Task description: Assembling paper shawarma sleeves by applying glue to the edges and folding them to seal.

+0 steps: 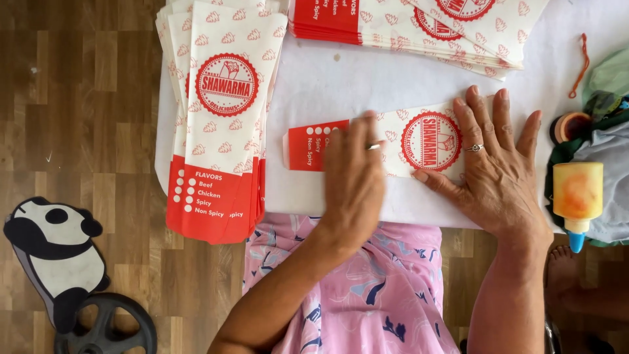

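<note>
Head view: left hand (pixel 354 172) and right hand (pixel 495 164), both flat and open, press bag (pixel 393 141); bare tabletop (pixel 367 82) lies beyond.

paper sleeve (pixel 400 141) | white w/ red end + round red stamp | flat on board, lengthwise, under both hands

Both hands, left hand (pixel 354 174) and right hand (pixel 495 167), press flat on a printed paper sleeve (pixel 393 141).
</note>
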